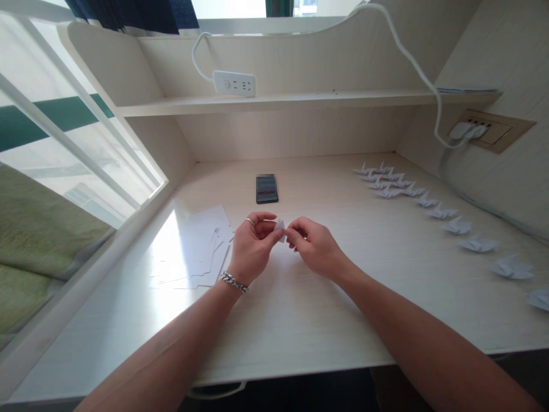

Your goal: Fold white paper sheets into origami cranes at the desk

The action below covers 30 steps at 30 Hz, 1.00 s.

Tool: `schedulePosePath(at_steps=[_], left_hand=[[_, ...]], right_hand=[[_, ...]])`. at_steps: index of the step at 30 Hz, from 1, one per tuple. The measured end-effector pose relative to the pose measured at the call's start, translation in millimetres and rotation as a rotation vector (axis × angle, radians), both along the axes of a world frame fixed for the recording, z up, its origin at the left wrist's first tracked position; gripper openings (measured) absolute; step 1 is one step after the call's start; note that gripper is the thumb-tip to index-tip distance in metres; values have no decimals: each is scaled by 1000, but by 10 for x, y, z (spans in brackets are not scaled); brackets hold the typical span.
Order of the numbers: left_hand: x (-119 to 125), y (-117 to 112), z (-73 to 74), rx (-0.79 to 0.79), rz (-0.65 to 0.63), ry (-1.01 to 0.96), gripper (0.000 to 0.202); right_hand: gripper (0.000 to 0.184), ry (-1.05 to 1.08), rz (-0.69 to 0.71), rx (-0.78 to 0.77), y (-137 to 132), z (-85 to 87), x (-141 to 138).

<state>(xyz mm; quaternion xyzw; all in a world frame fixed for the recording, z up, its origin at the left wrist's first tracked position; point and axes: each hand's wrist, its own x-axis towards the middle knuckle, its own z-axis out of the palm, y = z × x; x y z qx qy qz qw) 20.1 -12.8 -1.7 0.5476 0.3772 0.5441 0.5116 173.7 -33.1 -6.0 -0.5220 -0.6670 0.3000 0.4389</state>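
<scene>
Between my two hands, above the middle of the desk, is a small folded white paper (280,224) with a pointed top. My left hand (254,243) pinches it from the left between thumb and fingers. From the right, my right hand (312,243) has its thumb and forefinger closed at the paper's edge. Part of the paper is hidden behind my fingertips. Finished-looking white paper cranes (443,212) stand in a line along the desk's right side, bunched at the far end. To the left of my left hand lie loose white paper sheets (197,246), overlapping.
A dark phone-like object (267,189) lies on the desk (326,332) beyond my hands. On the shelf (300,103) above rests a white power strip (234,83). Its white cable (407,51) runs to a wall socket (497,130) at the right. White rails border the left side.
</scene>
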Motion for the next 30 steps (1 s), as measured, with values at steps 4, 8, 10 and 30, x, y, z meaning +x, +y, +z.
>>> schedulePosePath(at_steps=[4,8,10,30], left_hand=[[8,-8,18,-3,-10,0,32],[17,-6,29,2,-9,7,30],[10,5,23,5,1,4,30],[-53,48,-19,10,-61,-31,37]], right_hand=[[16,-102,-1,54,-32,70,-2],[16,-168,-4,76,-51,111,18],[16,-133,11,67,-34,91,30],[26,303,52,-97,44,32,20]])
